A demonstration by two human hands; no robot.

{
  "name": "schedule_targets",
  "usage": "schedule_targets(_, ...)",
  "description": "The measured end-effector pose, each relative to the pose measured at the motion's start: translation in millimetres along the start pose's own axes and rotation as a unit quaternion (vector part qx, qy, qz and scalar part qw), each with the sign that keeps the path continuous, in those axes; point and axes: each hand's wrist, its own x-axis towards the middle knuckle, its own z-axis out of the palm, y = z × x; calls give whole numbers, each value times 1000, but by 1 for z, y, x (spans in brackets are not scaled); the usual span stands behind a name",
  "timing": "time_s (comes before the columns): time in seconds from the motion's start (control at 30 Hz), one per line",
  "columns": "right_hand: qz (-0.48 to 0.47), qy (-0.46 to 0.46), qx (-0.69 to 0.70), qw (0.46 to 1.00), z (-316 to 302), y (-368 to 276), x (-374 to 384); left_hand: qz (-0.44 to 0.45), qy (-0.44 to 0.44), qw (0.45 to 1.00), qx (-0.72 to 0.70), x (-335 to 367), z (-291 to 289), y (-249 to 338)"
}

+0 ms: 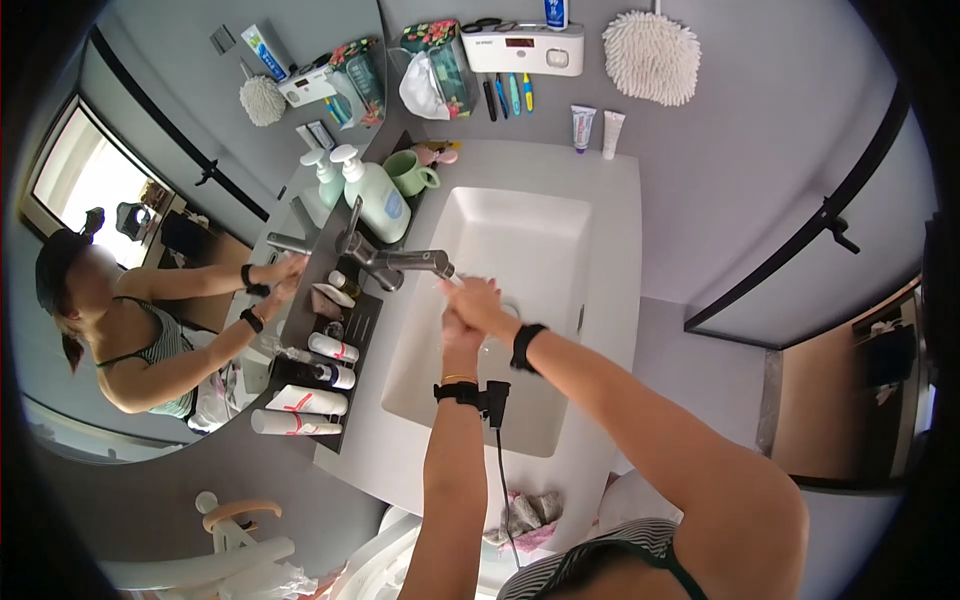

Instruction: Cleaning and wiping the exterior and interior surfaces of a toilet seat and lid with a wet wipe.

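Both my hands meet under the spout of a grey metal faucet (400, 262), over a white rectangular sink (545, 215). My right hand (478, 303) lies across the top of my left hand (458, 332), its fingers wrapped over it. Most of the left fingers are hidden beneath. A pale streak like water shows between spout and hands. No object is visible in either hand. On my left wrist is a black strap with a small black device (496, 403), from which a cable runs down. A black band (526, 349) circles my right wrist.
Left of the sink, a dark shelf (362, 335) carries several bottles and tubes, a pump bottle (378, 205) and a green mug (405, 172). A mirror (150, 240) hangs beyond. Two tubes (583, 128) stand at the back; a white fluffy hand towel (652, 58) hangs on the wall.
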Motion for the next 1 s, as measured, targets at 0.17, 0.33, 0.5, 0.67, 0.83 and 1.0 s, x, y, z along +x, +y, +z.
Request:
schedule_targets(0.17,34,-84,36,995,6,25,14,7,82,996,-35,-1,21,10)
schedule_targets(0.33,-29,-96,36,994,-4,38,14,107,110,980,129,12,10,9)
schedule_targets(0.5,9,-50,93,994,-25,-8,-6,52,124,990,-44,-1,13,14)
schedule_targets(0.67,-77,3,77,994,-18,-20,-24,42,84,995,-43,-6,21,5)
schedule_targets(0.83,-86,-97,-30,991,-6,-40,-6,74,73,993,-47,-31,2,22)
schedule_targets(1.0,-204,-37,-92,974,-10,20,33,86,85,989,-85,-3,-3,12)
